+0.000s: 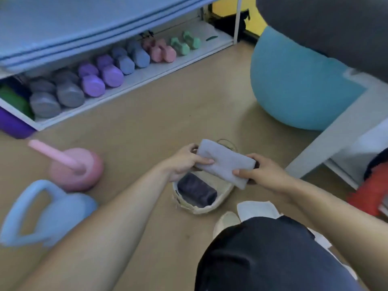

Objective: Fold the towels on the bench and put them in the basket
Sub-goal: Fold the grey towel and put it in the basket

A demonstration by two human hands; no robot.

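Observation:
A folded light grey towel (225, 161) is held flat just above a small woven basket (206, 208) on the floor. My left hand (185, 159) grips the towel's left end, thumb on top. My right hand (264, 172) grips its right end. Inside the basket lies a dark purple folded towel (197, 191), partly hidden under the grey one. The basket's far rim and handle (227, 143) show behind the grey towel.
A pink kettlebell (73, 166) and a light blue kettlebell (48, 213) stand on the floor at left. A low white rack (134, 80) holds several coloured dumbbells. A teal exercise ball (294, 85) and a grey bench leg (336, 133) are at right. My knee (273, 257) is below.

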